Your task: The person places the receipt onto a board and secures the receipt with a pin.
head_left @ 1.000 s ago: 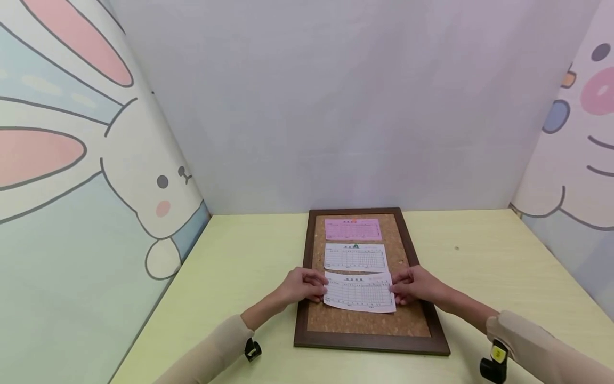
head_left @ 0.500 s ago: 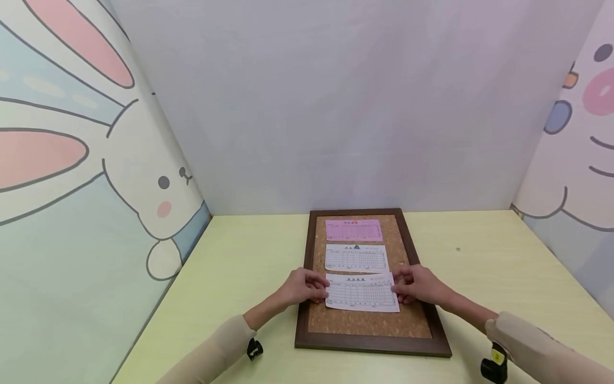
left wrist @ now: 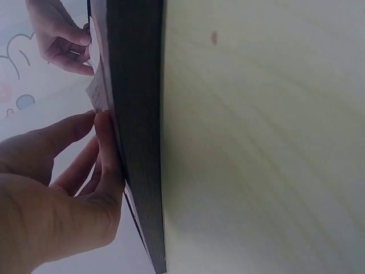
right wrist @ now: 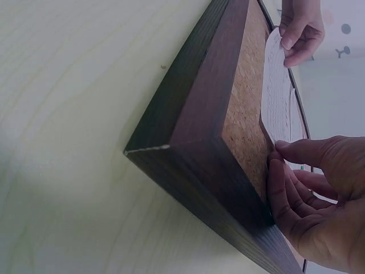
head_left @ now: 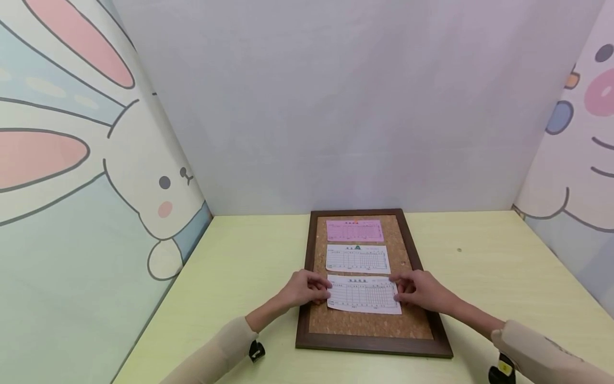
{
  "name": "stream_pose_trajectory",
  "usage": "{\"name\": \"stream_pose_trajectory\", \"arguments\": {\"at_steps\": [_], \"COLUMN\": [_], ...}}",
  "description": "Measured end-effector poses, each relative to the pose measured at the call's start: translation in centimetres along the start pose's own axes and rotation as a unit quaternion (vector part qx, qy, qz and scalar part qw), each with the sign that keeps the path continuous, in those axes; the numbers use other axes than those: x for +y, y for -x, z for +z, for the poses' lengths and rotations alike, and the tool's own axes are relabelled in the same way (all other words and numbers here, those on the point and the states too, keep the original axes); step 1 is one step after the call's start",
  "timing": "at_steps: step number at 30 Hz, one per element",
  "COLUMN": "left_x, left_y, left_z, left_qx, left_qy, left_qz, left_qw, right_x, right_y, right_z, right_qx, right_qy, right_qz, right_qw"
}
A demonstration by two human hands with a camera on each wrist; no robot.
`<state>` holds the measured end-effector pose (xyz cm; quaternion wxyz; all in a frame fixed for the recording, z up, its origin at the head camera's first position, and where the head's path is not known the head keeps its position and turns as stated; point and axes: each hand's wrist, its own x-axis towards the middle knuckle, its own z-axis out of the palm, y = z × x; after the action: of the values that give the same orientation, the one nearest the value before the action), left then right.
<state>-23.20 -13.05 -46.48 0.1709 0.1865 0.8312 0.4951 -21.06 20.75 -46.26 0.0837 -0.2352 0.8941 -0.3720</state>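
Note:
A white printed receipt slip point(head_left: 363, 294) lies over the lower part of a framed cork board point(head_left: 371, 326). My left hand point(head_left: 304, 288) pinches its left edge between thumb and fingers, as the left wrist view also shows. On the other side, my right hand point(head_left: 422, 290) holds the slip's right edge, its index finger near the upper corner and its thumb lower down. In the right wrist view the slip point(right wrist: 276, 85) bows slightly above the cork. Higher on the board are a second white slip point(head_left: 357, 260) with a green pushpin point(head_left: 357, 247) and a pink slip point(head_left: 354, 231).
The board's dark brown wooden frame point(head_left: 374, 345) lies flat on a pale yellow wood-grain table point(head_left: 499, 266). A grey-white wall point(head_left: 355, 106) rises behind it. Side panels carry cartoon drawings, including a rabbit point(head_left: 144, 176) on the left. An orange pin point(head_left: 356, 221) tops the pink slip.
The lower slip has shifted slightly down and right and sits straighter, with a gap now below the middle slip. The right hand's fingers have spread along the slip's right edge.

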Motion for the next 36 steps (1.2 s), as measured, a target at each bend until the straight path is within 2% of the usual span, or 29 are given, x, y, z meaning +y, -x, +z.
{"name": "stream_pose_trajectory", "arguments": {"at_steps": [8,12,16,21,25,30,33,36], "left_x": [-0.2,-0.4,-0.4,-0.3,-0.2,-0.2,-0.2,-0.2], "left_y": [-0.4,-0.5,-0.6,-0.8,-0.8,-0.8,-0.7,-0.7], "left_z": [0.3,0.3,0.3,0.2,0.0,0.0,0.1,0.2], "left_qx": [0.001,-0.003,-0.007,-0.016,-0.019,-0.019,-0.019,-0.021], "left_qy": [-0.090,-0.098,-0.093,-0.094,-0.090,-0.084,-0.085,-0.079], "left_qz": [0.038,0.040,0.040,0.041,0.040,0.038,0.038,0.037], "left_qw": [0.9952,0.9944,0.9948,0.9946,0.9950,0.9955,0.9955,0.9959], "right_x": [0.1,0.2,0.4,2.0,4.4,8.1,10.0,11.2], "right_y": [-0.1,-0.2,-0.4,-0.8,-0.9,-0.3,0.4,1.1], "right_z": [0.1,0.0,-1.0,-3.5,-6.0,-8.7,-9.7,-10.5], "right_qx": [-0.007,-0.009,0.000,0.059,0.120,0.193,0.202,0.183], "right_qy": [0.003,-0.005,-0.014,0.026,0.082,0.158,0.181,0.190], "right_qz": [-0.007,-0.007,0.012,0.045,0.046,0.051,0.084,0.126], "right_qw": [1.000,1.000,1.000,0.997,0.988,0.967,0.959,0.956]}}
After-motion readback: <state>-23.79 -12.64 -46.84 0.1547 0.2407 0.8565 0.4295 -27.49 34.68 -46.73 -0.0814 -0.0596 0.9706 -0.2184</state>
